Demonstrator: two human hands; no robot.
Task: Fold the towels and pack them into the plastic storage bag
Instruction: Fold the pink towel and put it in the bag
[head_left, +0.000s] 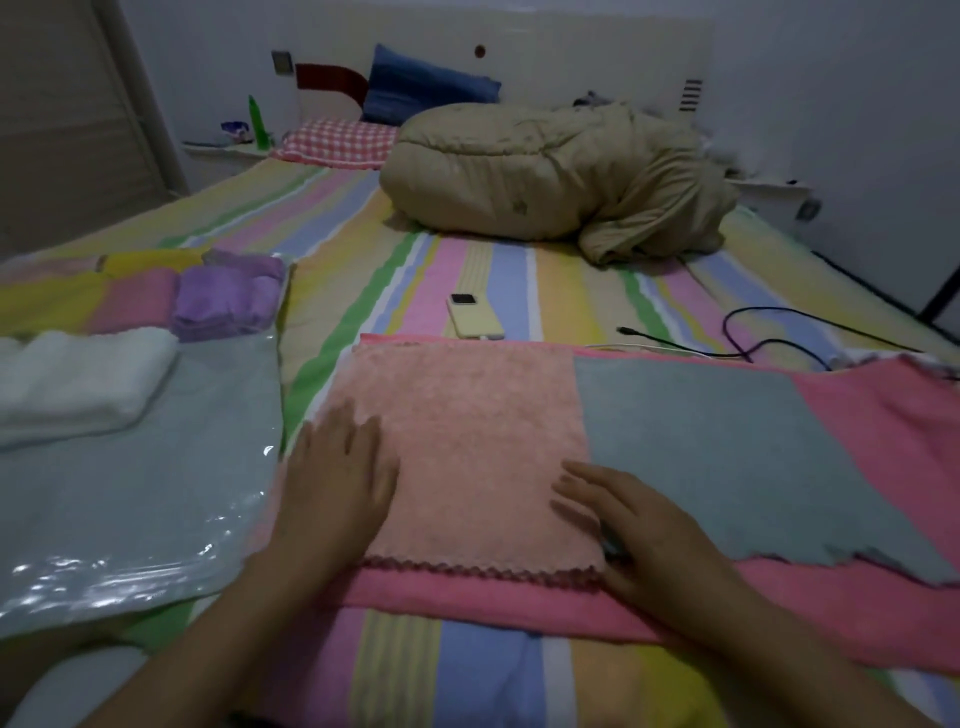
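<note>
A peach towel (467, 441) lies flat on a grey towel (727, 457), and both lie on a wide pink towel (883, 613) spread across the bed. My left hand (337, 483) rests flat on the peach towel's left edge. My right hand (639, 535) presses flat on its right edge, over the grey towel. To the left lies the clear plastic storage bag (130, 519). A folded white towel (78, 379) and folded purple (223, 301), pink and yellow towels lie at the bag's far end; whether they are inside it I cannot tell.
A phone (475, 317) and black cables (753, 338) lie on the striped bedsheet (415, 675) just beyond the towels. A bundled tan duvet (545, 176) and pillows fill the head of the bed. A bedside shelf with a green bottle (256, 122) stands at the far left.
</note>
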